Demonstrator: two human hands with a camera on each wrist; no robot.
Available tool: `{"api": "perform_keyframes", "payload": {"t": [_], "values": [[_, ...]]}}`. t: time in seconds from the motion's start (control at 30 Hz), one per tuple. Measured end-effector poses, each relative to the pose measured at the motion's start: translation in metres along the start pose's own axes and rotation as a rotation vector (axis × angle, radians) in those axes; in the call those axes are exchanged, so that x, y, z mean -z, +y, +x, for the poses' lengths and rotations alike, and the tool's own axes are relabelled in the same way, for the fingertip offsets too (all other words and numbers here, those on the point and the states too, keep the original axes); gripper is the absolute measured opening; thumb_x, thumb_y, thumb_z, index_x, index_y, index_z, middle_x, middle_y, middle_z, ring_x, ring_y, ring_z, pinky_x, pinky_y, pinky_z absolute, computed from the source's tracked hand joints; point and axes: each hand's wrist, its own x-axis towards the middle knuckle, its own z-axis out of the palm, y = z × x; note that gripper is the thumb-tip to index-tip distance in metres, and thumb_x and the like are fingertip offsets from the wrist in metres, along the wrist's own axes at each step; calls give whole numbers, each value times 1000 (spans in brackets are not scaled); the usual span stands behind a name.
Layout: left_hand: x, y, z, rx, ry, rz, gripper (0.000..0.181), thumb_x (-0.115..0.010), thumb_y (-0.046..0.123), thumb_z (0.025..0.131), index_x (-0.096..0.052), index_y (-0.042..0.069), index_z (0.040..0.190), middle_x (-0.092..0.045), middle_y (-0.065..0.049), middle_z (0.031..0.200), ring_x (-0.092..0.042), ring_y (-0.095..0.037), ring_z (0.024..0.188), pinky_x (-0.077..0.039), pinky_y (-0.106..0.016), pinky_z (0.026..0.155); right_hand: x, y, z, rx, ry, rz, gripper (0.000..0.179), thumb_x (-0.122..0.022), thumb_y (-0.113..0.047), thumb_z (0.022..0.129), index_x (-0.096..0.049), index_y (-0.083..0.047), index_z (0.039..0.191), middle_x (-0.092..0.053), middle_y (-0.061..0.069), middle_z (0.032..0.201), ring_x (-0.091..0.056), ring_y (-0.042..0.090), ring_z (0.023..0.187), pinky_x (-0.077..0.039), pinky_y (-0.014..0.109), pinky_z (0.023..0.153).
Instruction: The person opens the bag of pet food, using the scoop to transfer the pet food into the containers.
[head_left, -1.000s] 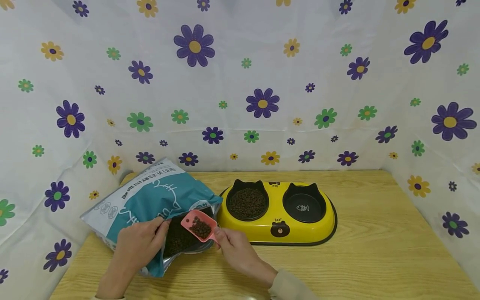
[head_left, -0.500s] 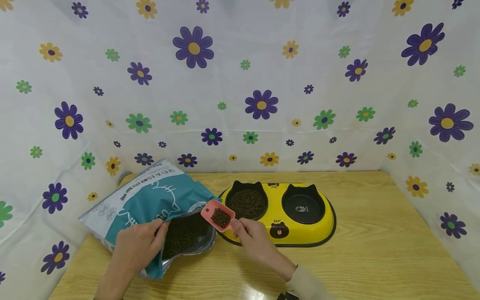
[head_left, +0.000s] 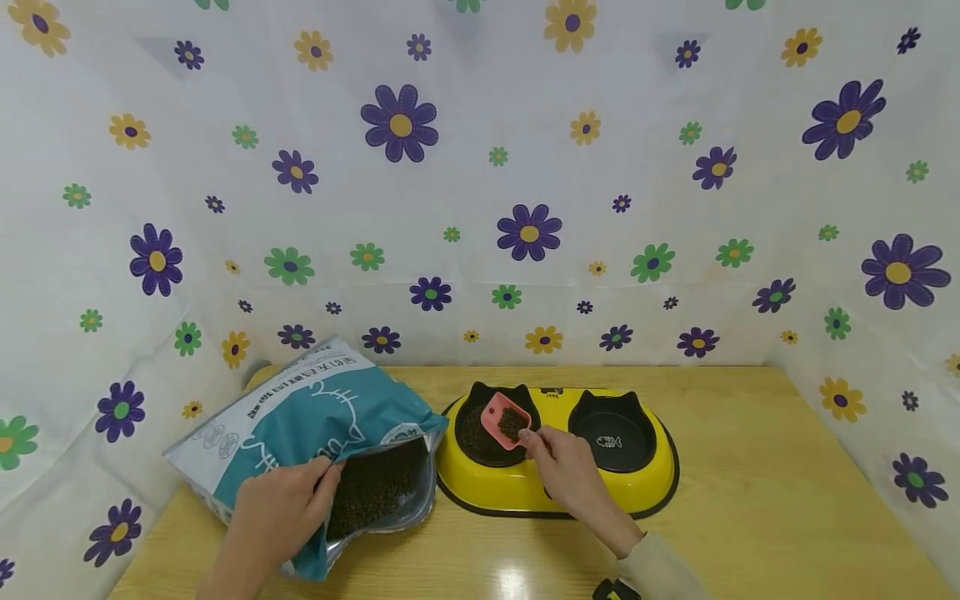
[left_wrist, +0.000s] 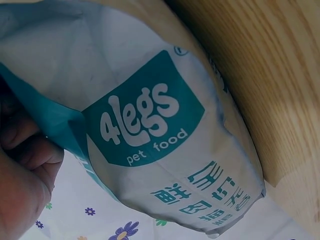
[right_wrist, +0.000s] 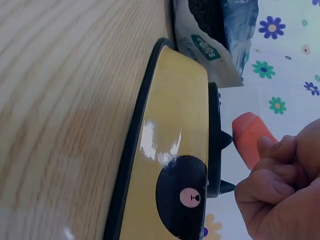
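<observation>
My left hand grips the opened edge of a teal and white pet food bag, which lies on its side with brown kibble showing in its mouth. In the left wrist view the curled fingers hold the bag's teal edge. A pink scoop with kibble in it is pinched by its handle in my right hand. It hangs over the left black bowl, which has kibble inside. The right black bowl, with a fish drawing, holds no kibble. Both bowls sit in a yellow stand.
A wooden table carries the bag and the stand. Behind and at both sides hangs a white cloth with printed flowers. A small dark object shows by the right sleeve.
My right hand has carried the loaded scoop from the bag's mouth rightward to above the left bowl. The left hand has kept its grip on the bag. The head view has tilted slightly up.
</observation>
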Motion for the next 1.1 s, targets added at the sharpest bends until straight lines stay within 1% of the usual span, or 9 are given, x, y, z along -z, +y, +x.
{"api": "perform_keyframes", "payload": {"t": [0.07,0.23,0.4,0.6,0.7,0.77,0.83,0.93,1.1], "values": [[-1,1,-1,9,-1,2,44,-69,21,96,-40,26,63,-25,13,52,-26,-2,45,-21,-22,44,2,2,1,-1,-3,-23,32,-60,-27,104,-66,-4,83,-45,-1,62,-39,11,50,-28,20,48],[0,0,-1,13,-7,5,44,-69,21,96,-41,26,63,-25,12,52,-26,-2,44,-22,-22,44,5,5,3,42,26,-108,28,-63,-21,103,-67,-3,82,-47,-2,62,-38,9,49,-27,19,47],[1,1,-1,35,-44,-7,44,-68,22,97,-41,26,62,-26,12,51,-27,-2,44,-23,-22,44,6,6,4,97,25,-194,27,-64,-18,101,-63,-3,78,-39,-4,58,-34,6,47,-24,18,47],[1,1,-1,49,-49,-3,45,-67,23,98,-41,25,62,-26,12,51,-28,-3,44,-23,-22,45,7,9,7,158,24,-311,27,-67,-18,99,-56,-8,76,-33,-5,57,-31,6,46,-21,18,47],[1,1,-2,52,-53,-1,45,-67,23,98,-41,25,62,-26,12,51,-28,-3,44,-23,-22,44,6,11,7,171,12,-369,25,-68,-17,98,-56,-8,79,-35,-3,59,-32,8,49,-22,18,48],[0,1,-3,52,-56,0,45,-68,22,98,-41,26,62,-26,12,51,-27,-3,44,-22,-22,44,5,11,7,175,-2,-403,22,-69,-17,98,-59,-7,81,-40,-3,60,-35,9,50,-24,19,48],[0,1,-3,46,-52,2,45,-68,22,97,-41,26,62,-26,12,52,-27,-3,45,-22,-22,45,5,11,7,195,-1,-453,18,-70,-17,97,-61,-6,85,-45,-2,63,-37,10,54,-27,20,50],[0,0,-3,32,-38,3,44,-68,22,97,-40,25,63,-25,12,53,-27,-3,46,-22,-22,45,4,11,7,249,32,-553,15,-72,-17,95,-64,-6,89,-49,0,66,-39,12,58,-32,20,52],[0,-1,-2,12,-3,4,44,-69,21,96,-40,26,63,-25,13,53,-26,-3,46,-21,-22,45,3,11,8,316,103,-709,17,-76,-18,93,-64,-6,95,-50,1,70,-40,14,65,-34,20,54]]}}
